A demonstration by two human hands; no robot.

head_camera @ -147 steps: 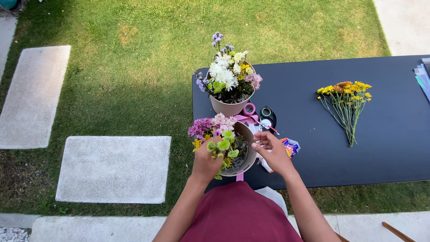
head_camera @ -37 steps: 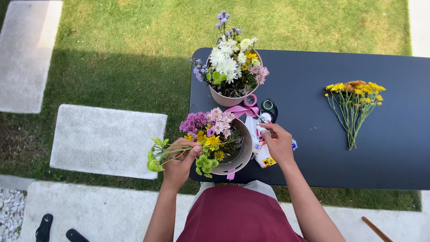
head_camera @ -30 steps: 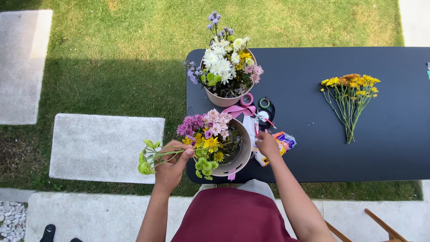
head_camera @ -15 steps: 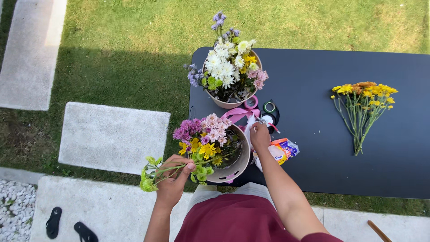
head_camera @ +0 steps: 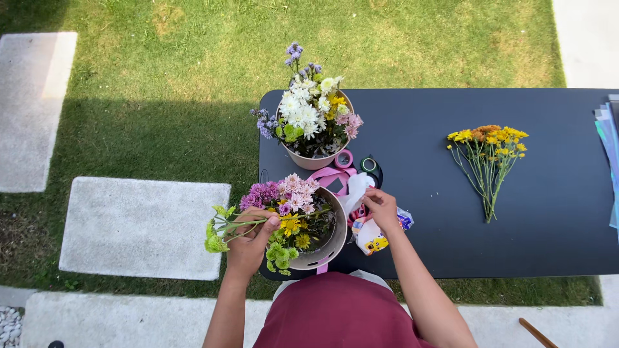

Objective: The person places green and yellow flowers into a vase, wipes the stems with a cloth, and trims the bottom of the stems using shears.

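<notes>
My left hand (head_camera: pixel 251 237) grips a small bunch of green flower stems (head_camera: pixel 222 231), with the blooms pointing left past the table's corner. It hovers over the near round pot (head_camera: pixel 332 240), which holds pink, purple, yellow and green flowers. My right hand (head_camera: pixel 382 207) rests just right of that pot, with its fingers on a piece of white paper (head_camera: pixel 356 191) amid pink ribbon. A second pot of white, purple and pink flowers (head_camera: pixel 311 122) stands behind.
On the black table (head_camera: pixel 451 187) lie a loose bunch of yellow and orange flowers (head_camera: pixel 490 158), a pink tape roll (head_camera: pixel 343 158), a dark tape roll (head_camera: pixel 369 165), a small colourful packet (head_camera: pixel 374 238) and coloured sheets (head_camera: pixel 609 138) at the right edge. Grass and stone slabs (head_camera: pixel 138 225) lie left.
My left hand pulled a bunch of green stems out of the near pot and swung it left. My right hand shifted up from the pot rim to the white paper.
</notes>
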